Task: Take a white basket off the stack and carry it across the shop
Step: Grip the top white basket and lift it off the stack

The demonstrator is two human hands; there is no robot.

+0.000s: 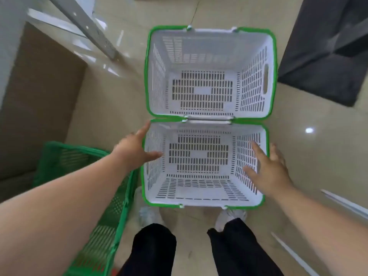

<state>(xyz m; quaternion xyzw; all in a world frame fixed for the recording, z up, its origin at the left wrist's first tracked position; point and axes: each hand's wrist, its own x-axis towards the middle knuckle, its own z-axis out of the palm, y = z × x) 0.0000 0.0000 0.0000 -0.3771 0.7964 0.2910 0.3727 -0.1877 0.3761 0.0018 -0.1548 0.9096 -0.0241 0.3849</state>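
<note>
Both hands reach forward and down, fingers spread wide, holding nothing. Left hand touches the left rim of the near white basket, lower centre; right hand straddles its right wall. A second white basket abuts it above.

The near basket was white with a bright green rim, its walls and bottom pierced by rows of dark slots around a plain white patch. The far basket showed the same white, green edging and slotted pattern. A green crate had a fine lattice. The floor was glossy beige tile; the trousers black, the shoes pale grey-white.
</note>
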